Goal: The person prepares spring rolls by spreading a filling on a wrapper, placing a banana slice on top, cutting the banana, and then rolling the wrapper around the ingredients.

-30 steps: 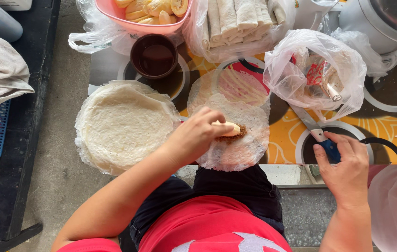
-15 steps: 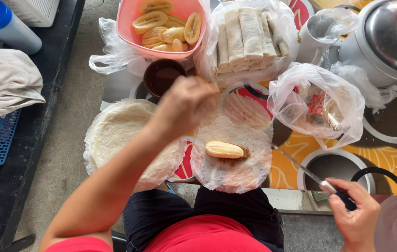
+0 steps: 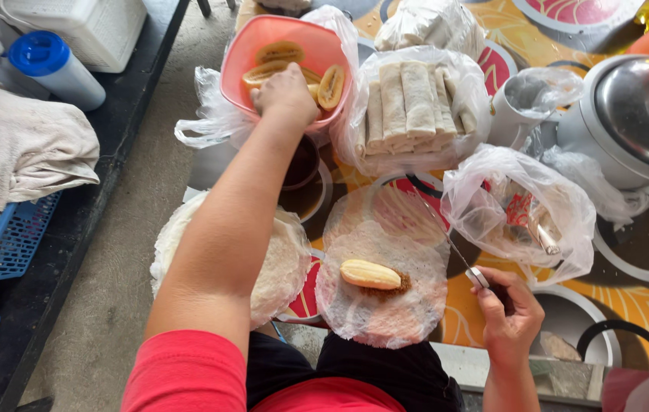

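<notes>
**Materials and finishes at the table**

Pink bowl (image 3: 263,46): smooth plastic, looking slightly glossy. Bags (image 3: 523,206): thin clear plastic, crinkling and catching light. Wrapper (image 3: 408,305): thin, matt, lacy-textured sheet, looking papery. Stack (image 3: 279,267) showing the same pale, rough surface. Banana (image 3: 370,275): smooth, dull sheen. Knife (image 3: 446,240): bright metal blade, dark handle. Pot (image 3: 637,114): brushed metal lid, shining. Cloth (image 3: 19,160): matt, rumpled fabric. Crate (image 3: 12,244): blue plastic mesh. Table (image 3: 645,305): glossy printed covering.

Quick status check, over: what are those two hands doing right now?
Left hand in pink tub on banana halves. Right hand grips knife, blade flat. One banana piece lies on wrapper. Nothing blocking.
</notes>
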